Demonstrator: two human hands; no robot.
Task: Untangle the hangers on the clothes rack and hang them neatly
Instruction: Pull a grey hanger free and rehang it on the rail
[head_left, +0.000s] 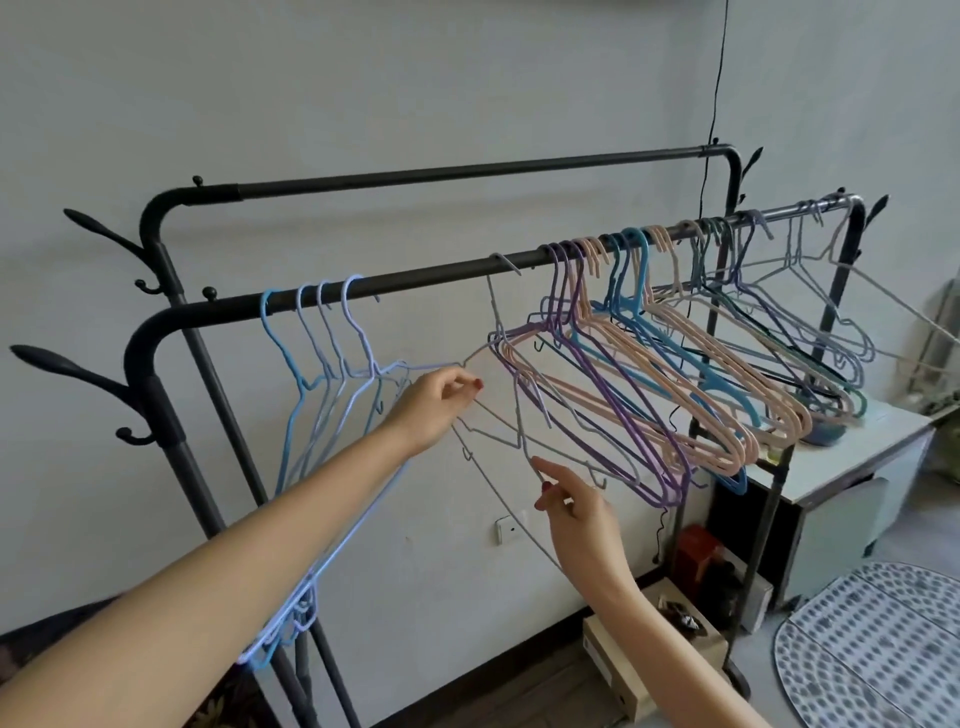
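Head view: black clothes rack (426, 278) with two rails, against a pale wall.
Front rail, left end: four light blue hangers (332, 358) hooked side by side, bodies hanging down behind the left forearm.
Front rail, middle: one grey hanger (514, 415) hooked alone between the blue group and the crowded bunch, its wire body tilted and crossing under the purple ones.
Front rail, right half: dense bunch of purple, peach and blue hangers (675, 395), overlapping and slanted toward the right end; thinner grey hangers (810, 270) spread out near the right corner.
Back rail: bare black bar, higher up.
Left hand (434, 405): raised near the middle of the rail, fingertips pinching a thin wire at the shoulder of the grey hanger, just beside the tip of a blue one.
Right hand (576, 512): lower, fingers curled and pinching a lower wire of the same grey hanger.
Floor, under the right end: cardboard box (623, 670), red container (696, 551), patterned mat (872, 649).
Right of the rack: white cabinet (857, 467), touching the lowest hanger tips or just behind them, cannot tell which.
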